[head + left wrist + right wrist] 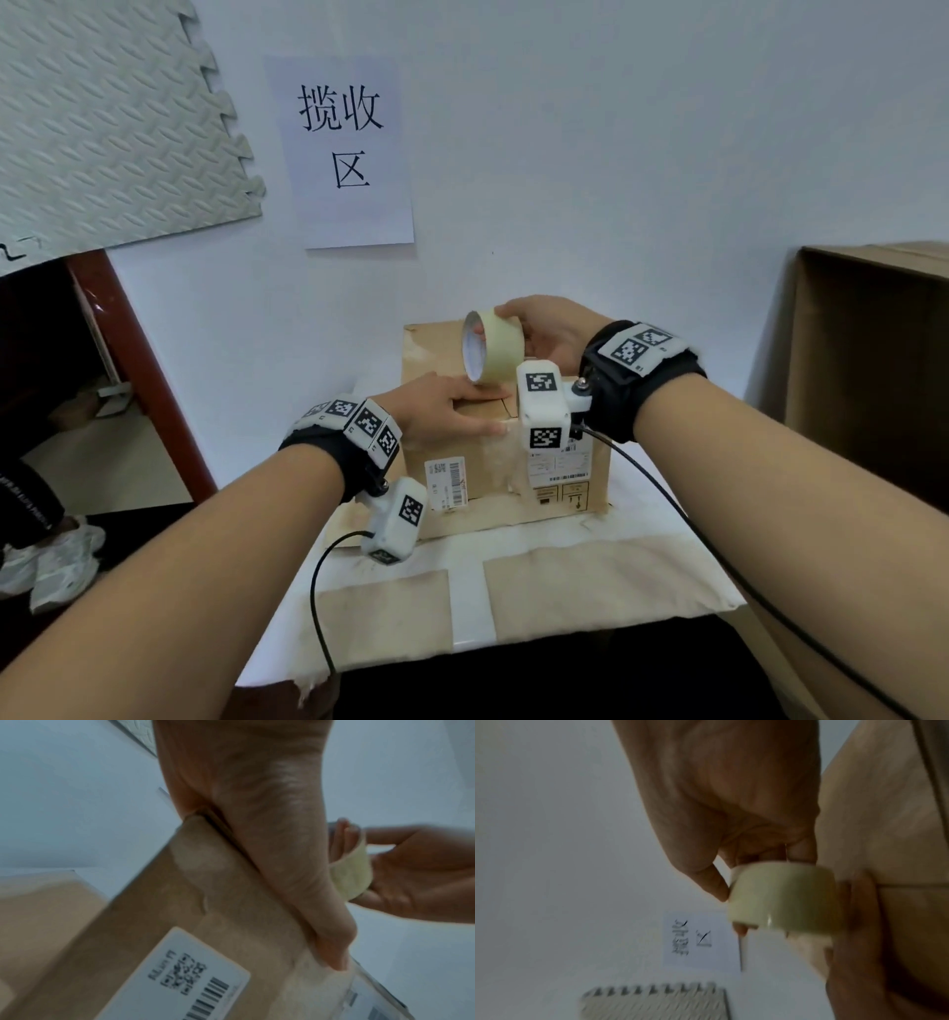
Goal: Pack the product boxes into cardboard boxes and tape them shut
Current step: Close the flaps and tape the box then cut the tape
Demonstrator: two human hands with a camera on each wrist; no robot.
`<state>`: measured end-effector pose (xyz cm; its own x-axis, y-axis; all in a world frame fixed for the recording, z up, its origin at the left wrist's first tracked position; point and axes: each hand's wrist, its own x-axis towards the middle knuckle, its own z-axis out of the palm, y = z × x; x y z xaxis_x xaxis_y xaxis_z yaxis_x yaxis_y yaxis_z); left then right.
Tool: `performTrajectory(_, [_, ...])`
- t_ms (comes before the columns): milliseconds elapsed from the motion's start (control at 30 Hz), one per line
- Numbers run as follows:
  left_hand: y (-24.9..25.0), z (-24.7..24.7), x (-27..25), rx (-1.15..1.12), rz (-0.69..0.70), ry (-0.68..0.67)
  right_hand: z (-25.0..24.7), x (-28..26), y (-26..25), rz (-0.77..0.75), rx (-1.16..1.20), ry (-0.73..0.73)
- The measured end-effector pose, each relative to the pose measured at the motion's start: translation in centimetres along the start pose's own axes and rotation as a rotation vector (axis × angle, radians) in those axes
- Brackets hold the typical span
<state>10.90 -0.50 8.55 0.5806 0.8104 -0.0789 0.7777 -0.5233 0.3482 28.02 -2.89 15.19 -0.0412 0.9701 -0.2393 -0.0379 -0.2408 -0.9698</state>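
Observation:
A brown cardboard box (482,483) with white shipping labels stands on the table, its top flaps closed. My left hand (452,408) lies flat on the front of the box top, fingers straight, thumb (331,949) over the front edge. My right hand (544,334) grips a roll of pale yellowish tape (490,347) just above the box top, fingers through its core. The left wrist view shows the roll (352,874) behind my left hand, and the right wrist view shows the tape roll (782,898) pinched by fingers and thumb.
The table (513,545) carries a white cloth with brown paper patches. A large cardboard box (873,370) stands at the right. A paper sign (344,149) and a grey foam mat (102,118) hang on the wall. Someone's white shoes (51,565) show at lower left.

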Motion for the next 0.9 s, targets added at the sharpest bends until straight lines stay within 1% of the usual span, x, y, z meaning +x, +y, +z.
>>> performTrajectory(100, [-0.1, 0.0, 0.1, -0.04, -0.022, 0.013, -0.1, -0.6, 0.1, -0.049, -0.02, 0.011])
performTrajectory(233, [-0.1, 0.2, 0.2, -0.015, -0.008, 0.038, -0.9, -0.8, 2.3, -0.079, -0.004, 0.059])
performTrajectory(333, [-0.1, 0.3, 0.2, 0.01, -0.027, 0.024, -1.1, -1.3, 3.5, -0.099, 0.003, 0.016])
performTrajectory(567, [0.6, 0.1, -0.1, 0.219, -0.035, 0.0, -1.1, -2.9, 5.2, -0.228, -0.294, 0.084])
performTrajectory(667, [1.1, -0.1, -0.2, 0.195, -0.031, -0.01, -1.6, -2.9, 5.9, -0.234, -0.46, 0.187])
performTrajectory(700, [1.2, -0.1, -0.3, 0.171, -0.001, -0.012, -1.7, -3.0, 5.9, -0.225, -0.496, 0.209])
performTrajectory(767, [1.1, -0.1, -0.3, 0.185, 0.03, -0.021, -2.0, -3.1, 5.6, -0.245, -0.504, 0.189])
performTrajectory(800, [1.1, 0.0, -0.3, 0.201, 0.021, -0.019, -2.0, -3.5, 5.4, -0.263, -0.468, 0.16])
performTrajectory(900, [0.6, 0.6, -0.1, 0.219, 0.026, 0.01, -1.9, -3.7, 5.6, -0.282, -0.414, 0.172])
